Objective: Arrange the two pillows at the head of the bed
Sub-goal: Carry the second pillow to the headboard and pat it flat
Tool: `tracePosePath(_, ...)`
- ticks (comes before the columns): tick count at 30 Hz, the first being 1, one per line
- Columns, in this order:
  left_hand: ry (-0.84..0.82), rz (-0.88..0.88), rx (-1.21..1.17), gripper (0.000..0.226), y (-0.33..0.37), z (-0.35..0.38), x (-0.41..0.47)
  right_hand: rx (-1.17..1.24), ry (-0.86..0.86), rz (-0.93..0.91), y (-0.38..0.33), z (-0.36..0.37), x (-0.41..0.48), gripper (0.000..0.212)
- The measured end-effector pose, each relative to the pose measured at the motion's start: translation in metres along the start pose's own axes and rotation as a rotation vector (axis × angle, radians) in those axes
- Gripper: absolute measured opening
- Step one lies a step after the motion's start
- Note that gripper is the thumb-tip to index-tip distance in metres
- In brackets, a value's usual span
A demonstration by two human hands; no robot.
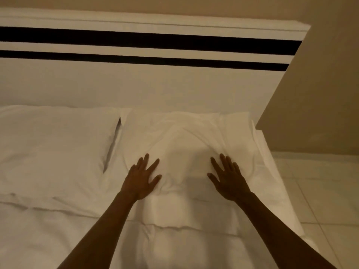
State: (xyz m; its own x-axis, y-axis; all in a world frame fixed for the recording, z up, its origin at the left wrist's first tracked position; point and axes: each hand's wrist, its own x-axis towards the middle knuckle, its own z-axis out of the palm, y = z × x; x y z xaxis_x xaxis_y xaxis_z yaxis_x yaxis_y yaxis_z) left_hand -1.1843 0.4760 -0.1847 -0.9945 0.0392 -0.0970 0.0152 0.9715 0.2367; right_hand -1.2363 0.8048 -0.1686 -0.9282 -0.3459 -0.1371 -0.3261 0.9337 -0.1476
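Two white pillows lie side by side against the headboard. The left pillow (pixel 52 144) lies flat and smooth. The right pillow (pixel 180 136) is wrinkled, with a raised bulge in its middle. My left hand (pixel 142 177) rests palm down on the near left part of the right pillow, fingers spread. My right hand (pixel 228 178) presses flat on its near right part, fingers apart too. Neither hand grips any fabric.
A white headboard (pixel 136 86) with two black horizontal stripes stands behind the pillows. White bedding (pixel 58 239) covers the mattress in front. The bed's right edge (pixel 279 183) drops to a pale tiled floor (pixel 326 200). A beige wall (pixel 320 94) stands at the right.
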Motion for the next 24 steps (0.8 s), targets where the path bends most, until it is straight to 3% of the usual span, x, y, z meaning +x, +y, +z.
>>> tracePosePath(2,-0.023,-0.037,0.033,0.096,0.006,0.014,-0.001,-0.037,0.018,0.009,0.005,0.014,-0.007,0.094)
tracePosePath(8,0.208,-0.064,-0.012,0.067,0.022,-0.01,0.013,0.028,0.097,0.07,-0.007,-0.003,-0.001,0.084)
tracePosePath(10,0.148,0.008,-0.042,0.071,0.03,-0.01,0.018,0.046,0.115,0.004,-0.019,-0.007,0.005,0.081)
tracePosePath(13,0.001,0.084,-0.007,0.09,0.026,0.009,0.013,0.032,0.021,-0.085,-0.025,0.009,0.002,0.1)
tracePosePath(16,0.026,0.088,-0.041,0.067,0.021,0.028,-0.003,0.026,-0.037,-0.044,-0.024,0.032,-0.017,0.106)
tracePosePath(20,0.043,0.06,-0.077,0.07,0.028,0.047,-0.03,0.045,-0.07,0.021,-0.035,0.048,-0.043,0.11)
tracePosePath(22,0.077,0.05,-0.096,0.061,0.031,0.048,-0.039,0.058,-0.072,0.049,-0.042,0.041,-0.046,0.118)
tracePosePath(24,0.143,0.031,-0.126,0.057,0.039,0.038,-0.035,0.112,0.027,0.08,-0.048,0.027,-0.038,0.112)
